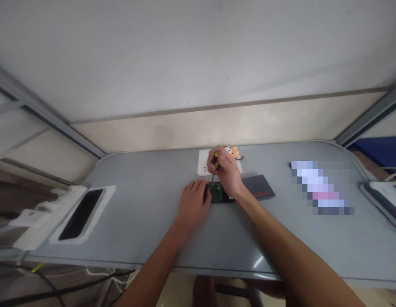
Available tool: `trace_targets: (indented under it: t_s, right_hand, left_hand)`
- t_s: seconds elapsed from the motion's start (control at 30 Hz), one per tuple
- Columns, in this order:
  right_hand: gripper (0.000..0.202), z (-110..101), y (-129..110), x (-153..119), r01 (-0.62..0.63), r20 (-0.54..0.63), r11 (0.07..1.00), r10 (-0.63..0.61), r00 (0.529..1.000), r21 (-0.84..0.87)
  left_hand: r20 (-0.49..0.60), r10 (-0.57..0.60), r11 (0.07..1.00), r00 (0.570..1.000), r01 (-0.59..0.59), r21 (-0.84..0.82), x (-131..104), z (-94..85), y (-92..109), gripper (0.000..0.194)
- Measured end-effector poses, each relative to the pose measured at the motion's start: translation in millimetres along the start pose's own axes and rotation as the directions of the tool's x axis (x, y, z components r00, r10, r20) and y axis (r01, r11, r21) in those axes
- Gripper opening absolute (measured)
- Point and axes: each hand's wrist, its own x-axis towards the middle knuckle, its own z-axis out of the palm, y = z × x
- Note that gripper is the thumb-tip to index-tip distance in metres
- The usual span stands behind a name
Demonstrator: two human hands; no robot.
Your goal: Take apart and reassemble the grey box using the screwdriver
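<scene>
An opened phone [221,195] lies flat on the desk, its green circuit board and black parts exposed. My left hand [193,202] grips its left end between thumb and fingers. Above the board, my right hand [229,172] is wrapped round the yellow-and-black handle of a screwdriver [216,161]. The screwdriver's thin shaft points down to the board's upper edge; whether the tip touches a screw is too small to tell. Partly behind my right wrist lies a dark flat panel [255,186].
White paper [203,162] and an orange animal-face item [233,152] lie behind my hands. On the grey desk [146,192], a black phone [81,214] rests on white sheets beside a white power strip [47,221]. A blurred-out device [319,187] is at right.
</scene>
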Motion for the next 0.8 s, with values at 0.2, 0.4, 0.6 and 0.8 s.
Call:
trace_targets:
  t_s: [0.2,0.4,0.6,0.8]
  right_hand:
    - [0.04,0.8,0.5,-0.5,-0.023,0.001,1.0,0.023,1.0,-0.002]
    - [0.039,0.6,0.7,-0.8,-0.005,-0.023,1.0,0.005,1.0,-0.008]
    - [0.038,0.5,2.8,-0.6,-0.006,-0.001,1.0,0.006,1.0,0.016]
    - [0.041,1.1,1.3,-0.2,-0.005,-0.026,1.0,0.005,1.0,-0.012]
  left_hand:
    - [0.007,-0.003,1.0,1.0,0.003,0.004,0.1,-0.9,0.7,0.02]
    - [0.006,-0.002,1.0,1.0,0.002,0.005,-0.1,-0.6,0.5,0.019]
    - [-0.001,0.002,1.0,1.0,-0.002,0.006,0.2,0.5,0.0,0.021]
    - [-0.005,0.002,1.0,1.0,-0.002,0.002,0.2,1.6,-1.0,0.022]
